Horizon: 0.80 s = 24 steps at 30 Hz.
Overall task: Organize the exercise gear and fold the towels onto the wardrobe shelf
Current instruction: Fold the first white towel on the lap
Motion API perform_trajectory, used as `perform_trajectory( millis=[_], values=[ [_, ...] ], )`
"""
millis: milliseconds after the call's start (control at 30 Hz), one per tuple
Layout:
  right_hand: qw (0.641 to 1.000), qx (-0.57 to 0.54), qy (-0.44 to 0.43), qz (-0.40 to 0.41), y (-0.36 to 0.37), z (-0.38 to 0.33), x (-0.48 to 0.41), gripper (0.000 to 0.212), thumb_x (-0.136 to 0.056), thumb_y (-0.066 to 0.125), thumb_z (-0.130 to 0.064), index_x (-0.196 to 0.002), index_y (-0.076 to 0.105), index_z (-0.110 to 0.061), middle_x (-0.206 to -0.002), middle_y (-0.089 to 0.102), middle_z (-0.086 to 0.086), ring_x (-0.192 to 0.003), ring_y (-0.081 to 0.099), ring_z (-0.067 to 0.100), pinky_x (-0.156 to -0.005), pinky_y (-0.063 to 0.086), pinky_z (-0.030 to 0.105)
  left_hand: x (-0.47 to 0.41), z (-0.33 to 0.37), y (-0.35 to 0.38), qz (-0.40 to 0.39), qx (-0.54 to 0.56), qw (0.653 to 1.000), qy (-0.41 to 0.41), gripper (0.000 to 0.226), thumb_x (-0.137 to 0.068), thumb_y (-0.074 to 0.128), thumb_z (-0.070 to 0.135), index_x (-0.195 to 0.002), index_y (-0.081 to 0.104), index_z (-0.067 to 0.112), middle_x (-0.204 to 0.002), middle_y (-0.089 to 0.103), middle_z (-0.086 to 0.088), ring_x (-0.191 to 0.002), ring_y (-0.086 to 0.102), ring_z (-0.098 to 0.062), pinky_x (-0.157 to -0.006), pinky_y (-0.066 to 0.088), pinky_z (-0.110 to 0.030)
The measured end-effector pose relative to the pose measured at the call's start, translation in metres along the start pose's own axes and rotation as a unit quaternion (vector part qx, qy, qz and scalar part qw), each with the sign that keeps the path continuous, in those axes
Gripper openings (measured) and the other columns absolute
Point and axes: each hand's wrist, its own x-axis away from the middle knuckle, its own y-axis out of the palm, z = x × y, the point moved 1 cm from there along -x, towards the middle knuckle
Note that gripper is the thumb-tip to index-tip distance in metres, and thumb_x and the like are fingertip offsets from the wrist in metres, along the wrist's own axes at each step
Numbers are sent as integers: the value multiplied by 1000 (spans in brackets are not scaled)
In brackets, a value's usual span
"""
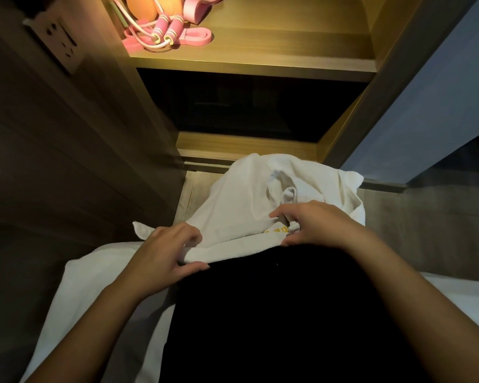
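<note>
A white towel (241, 205) lies crumpled over my dark-clothed lap, with some yellow print near its near edge. My left hand (166, 252) pinches the towel's rolled near edge at the left. My right hand (313, 225) grips the same edge at the right, fingers curled into the cloth. On the lit wooden wardrobe shelf (260, 62) above sit a pink skipping rope (163, 31), a pink resistance band (197, 37) and an orange ball (141, 8).
A dark compartment (246, 106) lies under the lit shelf. A wall socket plate (58, 42) is on the wooden panel at the left. A blue-grey door panel (426, 106) stands at the right. White bedding (75, 294) spreads beneath my arms.
</note>
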Motion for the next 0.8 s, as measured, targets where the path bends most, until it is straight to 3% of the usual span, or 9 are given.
perform_trajectory(
  millis=[233, 300, 367, 467, 533, 600, 700, 800],
  values=[
    [1000, 8, -3, 8, 1, 0, 0, 57, -74, 71, -55, -126, 46, -53, -93, 47, -29, -87, 43, 3, -70, 37, 24, 6, -10, -6, -23, -13, 1000, 0, 37, -76, 60, 62, -88, 65, 28, -97, 54, 20, -94, 50, 0, -81, 36, -14],
    [1000, 6, -1, 7, -1, -1, 1, 59, -74, 72, -54, -127, 46, -53, -100, 50, -27, -90, 44, 3, -72, 37, 24, 4, -4, -11, -7, 16, 1000, 3, 29, -78, 66, 47, -85, 70, 19, -92, 60, 14, -88, 56, -2, -74, 44, -18],
    [1000, -30, -2, 0, -6, -1, 4, 62, -76, 74, -49, -131, 44, -53, -114, 55, -22, -98, 49, 4, -79, 42, 22, -2, 10, -20, 11, 49, 999, 18, 13, -79, 71, 34, -83, 69, 22, -87, 57, 19, -82, 59, -1, -67, 45, -12],
    [991, -132, -18, 6, -28, -3, 14, 71, -75, 79, -43, -134, 41, -57, -122, 53, -26, -106, 52, -3, -91, 44, 15, -17, 34, -36, 27, 67, 996, 54, 8, -82, 67, 34, -85, 65, 27, -84, 49, 28, -81, 57, 4, -64, 41, -6],
    [987, -147, -36, 49, -43, -8, 21, 72, -72, 80, -46, -130, 41, -63, -107, 50, -41, -96, 50, -17, -80, 39, 2, -31, 51, -41, 24, 52, 995, 77, 11, -85, 66, 33, -84, 66, 22, -84, 54, 20, -78, 58, -1, -65, 42, -11],
    [985, -148, -49, 79, -54, -14, 26, 73, -69, 80, -50, -128, 40, -64, -95, 52, -43, -92, 47, -26, -71, 36, -4, -45, 70, -42, 25, 23, 994, 106, 14, -88, 69, 27, -85, 68, 13, -86, 59, 5, -79, 59, -10, -67, 50, -28],
    [991, -104, -54, 64, -56, -26, 26, 70, -69, 78, -54, -130, 43, -58, -87, 54, -36, -89, 49, -19, -70, 39, 3, -67, 98, -42, 44, 13, 989, 140, 16, -88, 70, 24, -87, 67, 9, -87, 59, -3, -81, 59, -20, -69, 50, -39],
    [995, -74, -43, 57, -46, -31, 21, 43, -74, 75, -52, -112, 58, -43, -85, 59, -23, -87, 55, -2, -72, 48, 22, -84, 111, -38, 55, -6, 988, 146, 18, -90, 67, 29, -90, 65, 11, -88, 58, -1, -82, 58, -20, -69, 48, -39]
  ],
)
